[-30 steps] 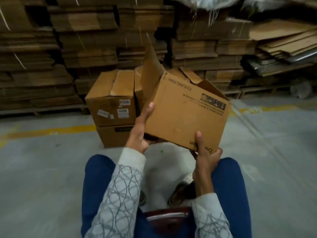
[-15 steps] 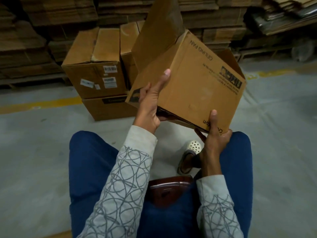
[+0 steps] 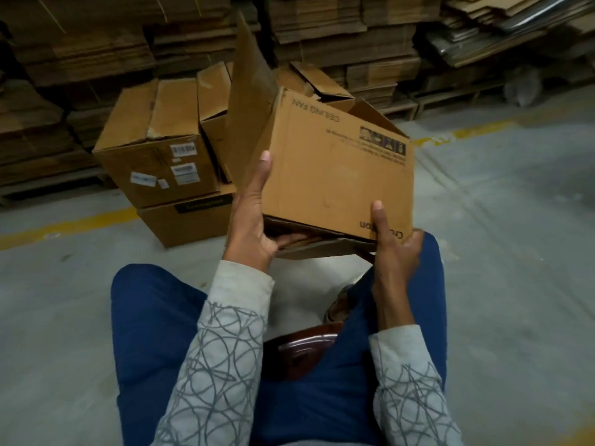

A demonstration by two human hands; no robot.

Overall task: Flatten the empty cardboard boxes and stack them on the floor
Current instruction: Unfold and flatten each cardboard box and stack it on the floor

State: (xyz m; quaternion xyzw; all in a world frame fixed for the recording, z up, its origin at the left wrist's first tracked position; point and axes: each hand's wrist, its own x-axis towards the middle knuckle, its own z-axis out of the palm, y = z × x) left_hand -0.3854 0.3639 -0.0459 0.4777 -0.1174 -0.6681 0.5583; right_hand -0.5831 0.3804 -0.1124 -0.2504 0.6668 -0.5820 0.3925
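1. Holding a cardboard box (image 3: 335, 175) in mid-frame, above the knees and clear of the floor (image 3: 502, 226), tilted, printed face toward the camera (lettering upside down, "CEILING FAN" near the top edge).
2. Gripping its lower left corner with the left hand (image 3: 254, 226): thumb straight up along the edge, fingers (image 3: 291, 240) curled under the bottom.
3. Clasping the lower right corner with the right hand (image 3: 394, 252): thumb pressed on the printed face, other fingers wrapped behind the corner.
4. Showing one tall flap upright at the box's upper left and a bottom flap hanging loose between the two hands.
5. Just behind, at centre left of the frame: a labelled box (image 3: 154, 156) stacked on a lower box (image 3: 190, 220), with an open box (image 3: 318, 82) beside them toward upper centre.
6. Along the top of the frame: stacks of flattened cardboard (image 3: 80, 43).
7. At the bottom: blue trousers (image 3: 151, 333), patterned sleeves (image 3: 225, 349), a brown seat (image 3: 306, 352) between the legs, one shoe (image 3: 338, 305) on the floor.
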